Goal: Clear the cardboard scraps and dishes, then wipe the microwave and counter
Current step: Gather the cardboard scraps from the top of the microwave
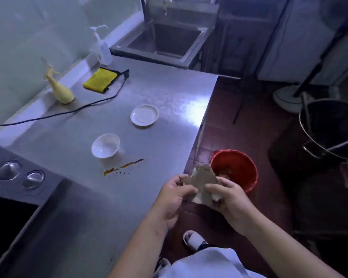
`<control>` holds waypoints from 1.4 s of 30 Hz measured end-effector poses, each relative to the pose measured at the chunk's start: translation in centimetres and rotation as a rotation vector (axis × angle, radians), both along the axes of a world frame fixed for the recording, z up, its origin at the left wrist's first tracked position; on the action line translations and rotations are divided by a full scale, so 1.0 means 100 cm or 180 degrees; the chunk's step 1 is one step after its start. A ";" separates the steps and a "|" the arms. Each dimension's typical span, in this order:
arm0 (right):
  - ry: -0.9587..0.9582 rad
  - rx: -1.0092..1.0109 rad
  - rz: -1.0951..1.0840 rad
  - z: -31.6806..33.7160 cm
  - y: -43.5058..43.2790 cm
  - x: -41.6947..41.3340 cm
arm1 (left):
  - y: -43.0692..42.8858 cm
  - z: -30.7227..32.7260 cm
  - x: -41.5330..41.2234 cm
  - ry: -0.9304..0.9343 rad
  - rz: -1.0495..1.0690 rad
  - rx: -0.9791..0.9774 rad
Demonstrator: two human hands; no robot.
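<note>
Both hands hold cardboard scraps (pixel 202 178) off the counter (pixel 153 93) edge.
Counter spreads left of the hands, microwave (pixel 14 189) far left of them. Red bucket (pixel 249 185) on the floor just past the right hand (pixel 229 199). Left hand (pixel 175 197) and right hand both curled, pinching the scraps between them. Saucer (pixel 144 115) and bowl (pixel 105 145) up-left of the left hand, apart; brown spill (pixel 123 167) between bowl and hand.

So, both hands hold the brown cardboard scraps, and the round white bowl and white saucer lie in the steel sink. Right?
No. The head view shows the round white bowl and white saucer on the steel counter, not in the steel sink. The left hand and right hand hold the brown cardboard scraps.
</note>
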State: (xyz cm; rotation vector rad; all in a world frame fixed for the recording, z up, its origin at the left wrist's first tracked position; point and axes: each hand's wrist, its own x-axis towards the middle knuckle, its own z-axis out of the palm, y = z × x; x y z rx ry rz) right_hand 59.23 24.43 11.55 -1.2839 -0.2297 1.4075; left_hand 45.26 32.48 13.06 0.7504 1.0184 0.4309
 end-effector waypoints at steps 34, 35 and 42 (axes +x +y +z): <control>0.0939 -0.2800 -0.1022 -0.444 0.084 0.281 | 0.077 -0.354 0.247 0.1828 -0.0670 -0.1107; 0.0966 -0.2757 -0.1092 -0.453 0.090 0.288 | 0.078 -0.360 0.247 0.1805 -0.0671 -0.1154; 0.1201 -0.2471 -0.1626 -0.468 0.102 0.291 | 0.074 -0.373 0.240 0.1751 -0.0542 -0.1333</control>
